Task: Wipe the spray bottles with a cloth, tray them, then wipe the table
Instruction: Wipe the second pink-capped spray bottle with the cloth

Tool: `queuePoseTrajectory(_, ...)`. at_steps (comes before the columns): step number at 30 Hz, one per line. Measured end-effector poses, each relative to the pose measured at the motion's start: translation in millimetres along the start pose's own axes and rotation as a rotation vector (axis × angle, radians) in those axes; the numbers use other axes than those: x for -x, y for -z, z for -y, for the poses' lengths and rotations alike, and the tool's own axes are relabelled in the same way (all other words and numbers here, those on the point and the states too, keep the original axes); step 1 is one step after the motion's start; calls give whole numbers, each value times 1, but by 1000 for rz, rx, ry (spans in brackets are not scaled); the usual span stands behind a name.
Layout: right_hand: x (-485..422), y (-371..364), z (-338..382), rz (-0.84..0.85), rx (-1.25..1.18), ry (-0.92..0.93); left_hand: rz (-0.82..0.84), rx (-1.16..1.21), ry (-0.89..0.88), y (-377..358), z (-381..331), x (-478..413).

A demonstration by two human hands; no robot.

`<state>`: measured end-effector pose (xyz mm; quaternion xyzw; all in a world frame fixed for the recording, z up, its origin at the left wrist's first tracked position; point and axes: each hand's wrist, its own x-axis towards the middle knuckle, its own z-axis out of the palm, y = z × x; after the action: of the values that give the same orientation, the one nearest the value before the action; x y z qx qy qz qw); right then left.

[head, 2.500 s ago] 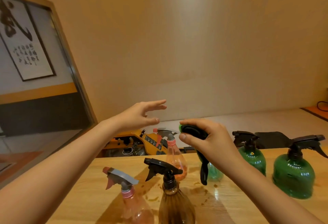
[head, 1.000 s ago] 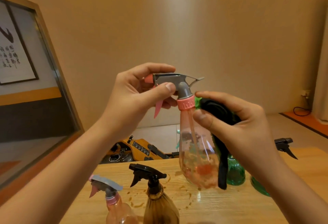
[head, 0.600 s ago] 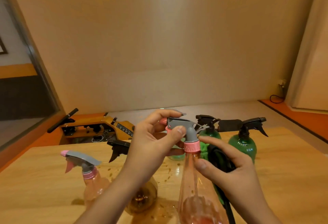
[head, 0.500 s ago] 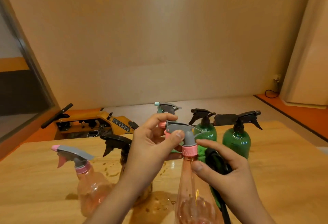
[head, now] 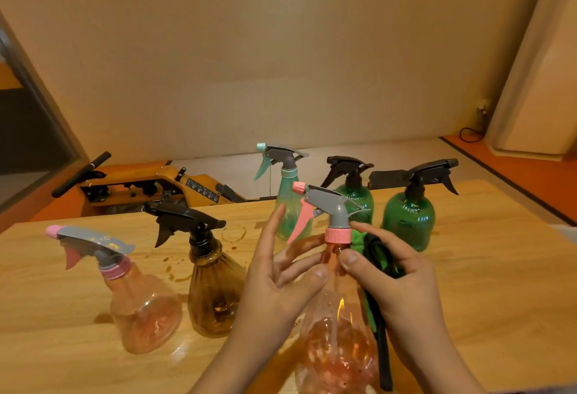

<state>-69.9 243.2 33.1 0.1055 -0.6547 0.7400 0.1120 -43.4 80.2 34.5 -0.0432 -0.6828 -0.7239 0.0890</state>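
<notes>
I hold a clear pink spray bottle point(head: 337, 346) with a grey head and pink collar close in front of me. My left hand point(head: 274, 287) pinches its neck between thumb and fingers, the index finger pointing up. My right hand point(head: 396, 293) grips a green cloth with a black edge point(head: 379, 256) and presses thumb and index finger at the collar from the right. The cloth's black strip hangs down beside the bottle. The bottle's base is cut off by the lower edge of the view.
On the wooden table point(head: 484, 268) stand another pink bottle point(head: 143, 309), a brown bottle point(head: 215, 287), a teal bottle point(head: 288, 206) and two green bottles point(head: 356, 198) point(head: 409, 218). Brown spill marks point(head: 234, 234) dot the wood. A yellow machine point(head: 150, 184) sits beyond the far edge.
My left hand took the pink bottle off the table and raised it; its grip has slid from the sprayer head down to the neck. My right hand with the cloth has come against the collar.
</notes>
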Motion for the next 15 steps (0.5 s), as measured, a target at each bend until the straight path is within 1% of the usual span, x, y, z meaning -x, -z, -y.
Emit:
queuePoseTrajectory(7,-4,-7,-16,2,-18,-42,95,37,41,5,22,7)
queuePoseTrajectory(12,-7,-9,-28,14,-25,-76,95,99,75,11,37,7)
queuePoseTrajectory(15,-10,-8,-32,59,8,-94,100,137,71,11,43,6)
